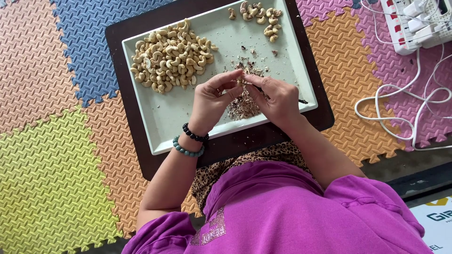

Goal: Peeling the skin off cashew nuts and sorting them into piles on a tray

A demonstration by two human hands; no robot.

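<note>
Pinching one cashew between them, the left hand and right hand meet fingertip to fingertip above the pale tray. A husk pile lies at 6 o'clock beneath; the large cashew heap sits at 10 o'clock, a smaller cluster at 12.

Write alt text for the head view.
Both hands, left hand and right hand, pinch a cashew over a pile of skin flakes on a pale rectangular tray. A large cashew heap lies left, a smaller cluster at the top.
</note>
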